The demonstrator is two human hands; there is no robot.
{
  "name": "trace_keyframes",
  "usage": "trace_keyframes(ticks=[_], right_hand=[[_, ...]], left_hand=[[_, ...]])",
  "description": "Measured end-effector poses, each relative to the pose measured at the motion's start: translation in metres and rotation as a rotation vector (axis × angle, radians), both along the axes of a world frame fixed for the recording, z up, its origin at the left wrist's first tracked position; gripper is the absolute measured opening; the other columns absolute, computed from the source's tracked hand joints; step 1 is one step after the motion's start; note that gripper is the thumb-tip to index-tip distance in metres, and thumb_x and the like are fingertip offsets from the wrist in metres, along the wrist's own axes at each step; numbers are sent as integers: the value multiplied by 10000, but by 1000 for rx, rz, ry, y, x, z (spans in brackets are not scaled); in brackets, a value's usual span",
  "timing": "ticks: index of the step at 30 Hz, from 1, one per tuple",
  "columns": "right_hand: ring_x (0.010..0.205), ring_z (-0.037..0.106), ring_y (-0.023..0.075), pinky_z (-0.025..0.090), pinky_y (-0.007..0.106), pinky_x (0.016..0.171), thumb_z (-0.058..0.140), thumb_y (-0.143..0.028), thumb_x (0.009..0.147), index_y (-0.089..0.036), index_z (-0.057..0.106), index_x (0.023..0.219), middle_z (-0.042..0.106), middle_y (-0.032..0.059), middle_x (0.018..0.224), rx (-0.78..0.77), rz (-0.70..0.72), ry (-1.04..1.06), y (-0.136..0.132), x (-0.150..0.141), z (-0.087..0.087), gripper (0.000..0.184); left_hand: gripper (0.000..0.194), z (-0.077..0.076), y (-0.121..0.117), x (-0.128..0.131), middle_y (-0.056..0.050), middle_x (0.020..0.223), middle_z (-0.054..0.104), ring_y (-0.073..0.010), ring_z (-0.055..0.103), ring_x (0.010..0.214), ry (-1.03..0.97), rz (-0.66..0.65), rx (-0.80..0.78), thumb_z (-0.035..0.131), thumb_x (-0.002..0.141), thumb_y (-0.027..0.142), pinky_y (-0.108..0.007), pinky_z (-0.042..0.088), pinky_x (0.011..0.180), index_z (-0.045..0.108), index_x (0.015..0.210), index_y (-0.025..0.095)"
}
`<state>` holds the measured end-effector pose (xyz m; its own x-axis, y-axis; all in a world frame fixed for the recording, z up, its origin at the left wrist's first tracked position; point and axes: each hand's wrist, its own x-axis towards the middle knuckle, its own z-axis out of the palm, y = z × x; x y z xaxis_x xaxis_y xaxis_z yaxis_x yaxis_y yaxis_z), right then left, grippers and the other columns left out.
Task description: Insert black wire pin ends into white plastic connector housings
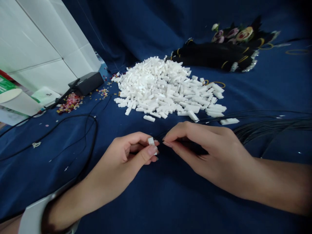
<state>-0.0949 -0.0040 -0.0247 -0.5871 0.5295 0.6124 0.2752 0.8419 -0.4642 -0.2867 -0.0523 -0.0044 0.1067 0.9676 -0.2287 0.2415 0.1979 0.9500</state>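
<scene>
The white piece (151, 141) in the left fingers (143, 155) looks like matt plastic, ridged along its face, as does the heap of white pieces (156, 87). Blue cloth (136, 201) lies beneath, smooth and dull with soft creases. The black strands (273, 126) look smooth, with faint glossy streaks; the black cord (96, 130) has a plastic-like sheath. The black adapter (90, 83) appears matt plastic. Wrapped black bundles (202, 53) end in crinkled, shiny silver (foil or clear film, hard to tell). The cup (19, 101) seems paper, and the white panels (39, 42) have a smooth, slightly reflective finish.
</scene>
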Motion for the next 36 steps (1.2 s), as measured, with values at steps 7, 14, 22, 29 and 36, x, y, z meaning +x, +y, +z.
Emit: trace_keyframes(ticks=[7,14,22,29,36], right_hand=[[683,612,43,470,154,608,521,-70,904,-161,579,884,655,-33,798,18,-28,12,-1,1,-1,110],[696,613,40,469,141,629,515,-75,915,-160,581,894,654,-28,806,15,-20,4,-2,0,-1,110],[784,576,43,460,136,692,453,57,846,-164,536,924,635,-32,877,67,179,-52,0,2,-5,248],[666,554,101,417,225,593,465,-106,938,-158,565,927,606,7,790,199,67,-260,17,9,15,113],[781,610,111,450,255,649,421,-388,1003,-226,593,971,637,22,972,390,-78,-479,61,73,40,238]], left_hand=[[64,0,-1,-1,57,757,709,-74,682,730,5,1,6,669,864,267,-115,532,657,704,838,220],[72,-1,-2,-1,60,750,701,-85,678,732,54,-13,4,651,865,266,-132,529,662,695,821,229],[172,0,-6,3,69,678,683,-88,658,680,203,-94,77,622,888,253,-146,491,606,676,728,218],[80,-2,-1,3,77,700,710,-69,683,682,112,-1,62,667,859,240,-112,518,633,710,791,234],[75,-5,5,0,72,756,715,-38,704,723,2,119,-1,683,876,300,-54,523,646,721,854,239]])
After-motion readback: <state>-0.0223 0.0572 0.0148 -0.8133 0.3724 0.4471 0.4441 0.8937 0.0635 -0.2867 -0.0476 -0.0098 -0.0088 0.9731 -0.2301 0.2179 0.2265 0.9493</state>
